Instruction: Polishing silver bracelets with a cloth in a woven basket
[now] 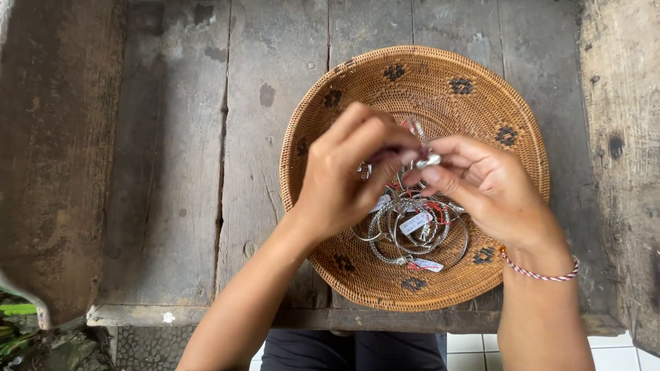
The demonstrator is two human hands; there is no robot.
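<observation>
We take the round woven basket (481,75) as our landmark; there is one of it, and it sits on a weathered plank table (172,172). Left of the basket we see only bare grey boards. Our left hand (347,175) hovers over the basket's left half, its fingers curled in and pinched together toward the centre, closed on something small; we cannot tell exactly what lies under the fingertips. Just right of it, over the basket's centre, is a small silver piece (427,161), one of its kind that we can make out, short and stubby, its long axis running roughly left to right and tipped slightly upward toward the right. It sits above the basket floor, between the two hands' fingertips. Our right hand (481,185) comes in over the basket's right half, thumb and forefinger nearly shut on that silver piece, the other fingers loosely folded. Below the hands, on the basket floor, lies a tangled heap of silver bangles (405,240); they overlap too much for a sure count, though several rings show. Among them we count three white paper tags (414,222) with red thread. At the basket's right edge, one red-and-white cord bracelet (543,276) circles the right wrist.
</observation>
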